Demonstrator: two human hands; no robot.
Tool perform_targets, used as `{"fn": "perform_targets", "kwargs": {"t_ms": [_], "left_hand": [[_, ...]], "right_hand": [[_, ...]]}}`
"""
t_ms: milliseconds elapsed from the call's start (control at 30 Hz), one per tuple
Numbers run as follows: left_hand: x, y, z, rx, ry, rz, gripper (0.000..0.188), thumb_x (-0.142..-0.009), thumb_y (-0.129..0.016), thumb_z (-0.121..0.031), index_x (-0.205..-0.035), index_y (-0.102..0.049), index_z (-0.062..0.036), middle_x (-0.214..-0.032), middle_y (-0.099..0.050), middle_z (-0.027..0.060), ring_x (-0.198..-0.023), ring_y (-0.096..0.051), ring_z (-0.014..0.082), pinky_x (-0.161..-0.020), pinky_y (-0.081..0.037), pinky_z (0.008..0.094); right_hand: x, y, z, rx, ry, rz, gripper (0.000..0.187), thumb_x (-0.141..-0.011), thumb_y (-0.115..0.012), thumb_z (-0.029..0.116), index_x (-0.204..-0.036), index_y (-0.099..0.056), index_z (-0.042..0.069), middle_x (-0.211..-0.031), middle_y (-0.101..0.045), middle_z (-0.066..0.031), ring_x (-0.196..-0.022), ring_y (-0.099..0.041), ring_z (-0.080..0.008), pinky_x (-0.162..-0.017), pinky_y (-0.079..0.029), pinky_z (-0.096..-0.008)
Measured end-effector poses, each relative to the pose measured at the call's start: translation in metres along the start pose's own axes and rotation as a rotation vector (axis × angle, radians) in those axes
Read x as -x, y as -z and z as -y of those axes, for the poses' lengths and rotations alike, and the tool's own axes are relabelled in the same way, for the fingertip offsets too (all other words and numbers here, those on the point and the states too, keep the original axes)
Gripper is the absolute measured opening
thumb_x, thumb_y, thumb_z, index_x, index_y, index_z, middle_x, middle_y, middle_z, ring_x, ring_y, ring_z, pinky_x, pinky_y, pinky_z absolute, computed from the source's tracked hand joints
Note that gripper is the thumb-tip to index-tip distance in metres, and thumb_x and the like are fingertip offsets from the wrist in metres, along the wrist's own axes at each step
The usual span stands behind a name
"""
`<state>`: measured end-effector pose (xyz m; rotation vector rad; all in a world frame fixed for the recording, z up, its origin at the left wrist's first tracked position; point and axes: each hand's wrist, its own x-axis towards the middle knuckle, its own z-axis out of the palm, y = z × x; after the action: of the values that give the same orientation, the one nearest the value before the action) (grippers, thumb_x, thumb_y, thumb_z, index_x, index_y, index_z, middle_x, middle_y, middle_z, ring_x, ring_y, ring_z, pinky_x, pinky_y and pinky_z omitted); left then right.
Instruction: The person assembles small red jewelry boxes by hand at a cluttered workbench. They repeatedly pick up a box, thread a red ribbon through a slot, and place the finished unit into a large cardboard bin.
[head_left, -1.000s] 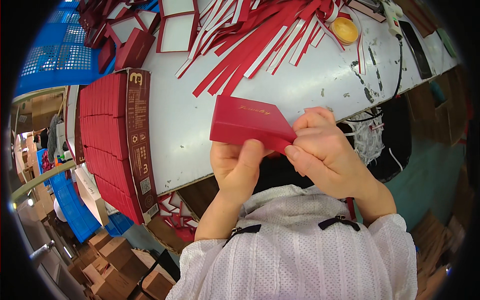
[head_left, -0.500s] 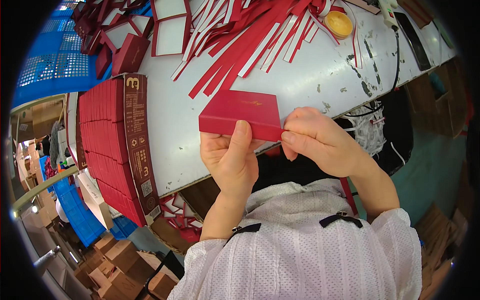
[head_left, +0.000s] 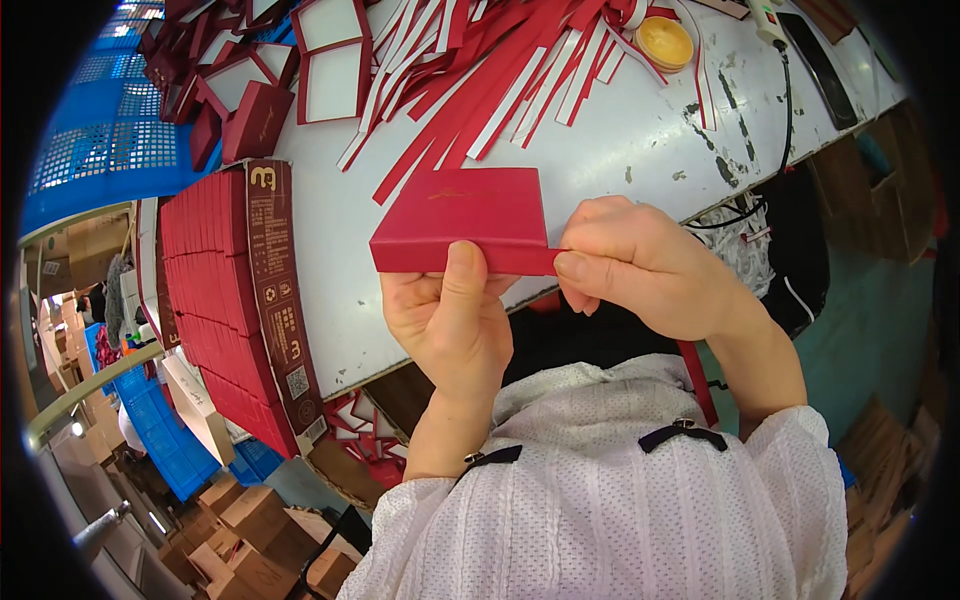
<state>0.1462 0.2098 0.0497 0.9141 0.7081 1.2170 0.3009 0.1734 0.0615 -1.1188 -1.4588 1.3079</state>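
Note:
A flat, closed red box [head_left: 480,205] with gold lettering on its lid is held above the near edge of the table. My left hand [head_left: 450,325] grips it from below, with the thumb pressed against its near side. At the box's near right corner my right hand [head_left: 640,265] pinches the end of a red strip [head_left: 535,262] between thumb and forefinger. That strip lies along the near side of the box and sticks out a little past the corner. Beyond the box, many red strips with white backing [head_left: 480,115] lie fanned out on the white table [head_left: 350,270].
To the left stands a carton [head_left: 283,320] packed with rows of red boxes [head_left: 205,265]. Open red boxes [head_left: 333,85] are piled at the far left by a blue perforated crate [head_left: 85,150]. A yellow round tub [head_left: 664,44] and a power strip [head_left: 768,22] lie far right.
The box has shifted slightly left and turned a little. A short length of red strip now shows between its corner and my right fingers, which still pinch.

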Motion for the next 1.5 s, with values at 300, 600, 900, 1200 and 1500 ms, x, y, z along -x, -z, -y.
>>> {"fn": "perform_targets", "kwargs": {"t_ms": [300,600,900,1200,1500], "left_hand": [[-0.006,0.022,-0.011,0.392,0.117,-0.011,0.023,-0.087,-0.042,-0.014,-0.103,-0.043,0.0017,-0.103,-0.052,0.0138,-0.092,-0.054,0.0209,-0.078,-0.048,0.0317],[-0.005,0.030,-0.020,1.016,0.397,-0.010,0.022,-0.087,-0.040,-0.014,-0.095,-0.047,0.0052,-0.098,-0.052,0.0198,-0.089,-0.055,0.0283,-0.072,-0.052,0.0351],[0.004,0.032,-0.019,1.156,0.525,0.046,0.030,-0.088,-0.039,-0.023,-0.103,-0.045,0.0021,-0.103,-0.052,0.0153,-0.095,-0.053,0.0253,-0.078,-0.048,0.0371],[-0.007,0.019,0.014,0.100,-0.065,0.034,0.021,-0.089,-0.038,-0.020,-0.097,-0.044,-0.0010,-0.094,-0.055,0.0112,-0.083,-0.056,0.0178,-0.076,-0.045,0.0335],[0.000,0.014,0.005,0.192,0.020,-0.129,0.024,-0.089,-0.035,-0.018,-0.102,-0.043,-0.0004,-0.103,-0.052,0.0129,-0.091,-0.054,0.0213,-0.075,-0.047,0.0328]], "right_hand": [[0.015,0.023,-0.003,0.124,-0.064,-0.271,0.014,-0.074,-0.052,0.002,-0.086,-0.058,-0.001,-0.055,-0.047,-0.0006,-0.052,-0.043,-0.0059,-0.049,-0.036,-0.0199],[0.006,0.021,-0.001,0.062,0.056,-0.316,0.015,-0.073,-0.054,0.002,-0.087,-0.057,-0.001,-0.061,-0.049,-0.0001,-0.058,-0.045,-0.0072,-0.057,-0.038,-0.0201],[0.003,0.011,-0.009,0.119,0.093,-0.362,0.013,-0.075,-0.053,0.003,-0.086,-0.058,-0.001,-0.065,-0.055,-0.0038,-0.059,-0.051,-0.0103,-0.055,-0.041,-0.0225],[0.012,-0.015,-0.006,0.211,0.098,-0.329,0.018,-0.070,-0.059,0.001,-0.088,-0.058,0.000,-0.061,-0.053,-0.0044,-0.051,-0.047,-0.0103,-0.047,-0.036,-0.0218],[0.020,0.013,0.002,0.264,-0.024,-0.154,0.022,-0.069,-0.060,0.003,-0.091,-0.059,0.000,-0.059,-0.055,-0.0040,-0.045,-0.048,-0.0077,-0.044,-0.037,-0.0194]]}}
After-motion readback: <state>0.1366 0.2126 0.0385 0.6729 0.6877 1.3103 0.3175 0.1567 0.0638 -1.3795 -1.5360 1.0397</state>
